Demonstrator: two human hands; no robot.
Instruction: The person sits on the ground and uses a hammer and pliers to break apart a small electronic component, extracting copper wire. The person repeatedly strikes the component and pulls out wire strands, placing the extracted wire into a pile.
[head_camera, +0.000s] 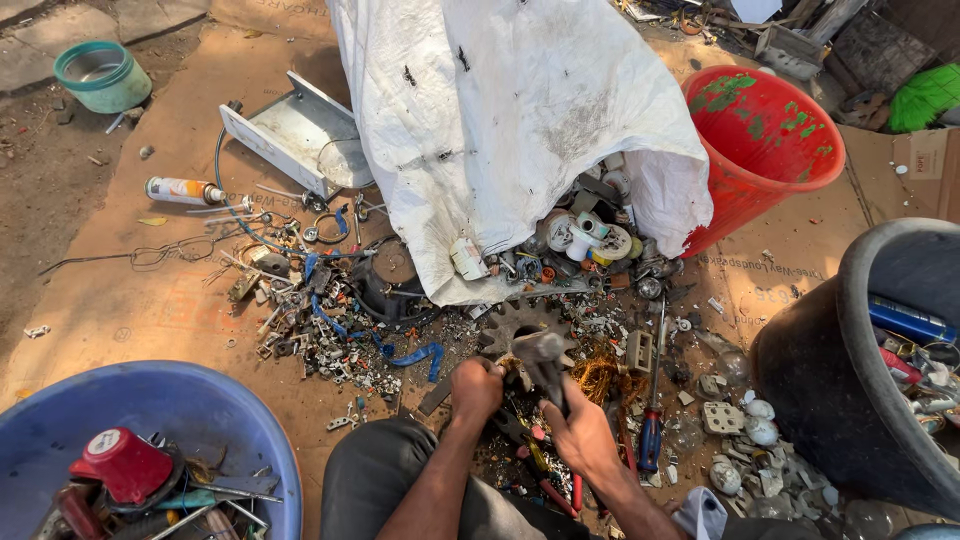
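- Blue tub (150, 400), bottom left, holds a red cap-like piece (120, 465), tool handles and metal bits.
- Green bowl (100, 75) far top left on the dirt, well apart from the rest.
- Spray can (182, 190) lies on its side on the cardboard sheet (150, 300); bent wire just below it.
- White metal tray (290, 135) tilted, its right end beside the white sack (500, 130).
- Scrap pile (320, 320) of small metal parts, blue strips and a black cable, spread over the cardboard left of centre.
- Left hand (475, 388) closed in a fist on a small piece of scrap; what exactly it grips, cannot tell. It sits just below the toothed gear (505, 325).
- Grey metal part (542, 360) between both hands, upright-ish, in front of the gear, touching the scrap there.
- Right hand (580, 435) wrapped tight round the lower end of the grey metal part, fingers curled, knuckles toward camera.
- Copper wire tangle (600, 378) just right of the grey metal part.
- Sack mouth spills white plugs, sockets and round fittings (590, 240) onto the ground.
- Screwdriver (652, 420) with blue and red handle lies upright in view, just right of the right hand.
- Broken white switch plates and bulbs (745, 440) near the black bin.
- Red bucket (765, 140), tipped, touching the sack's right side.
- Black bin (860, 380), far right, with cans and scrap inside.
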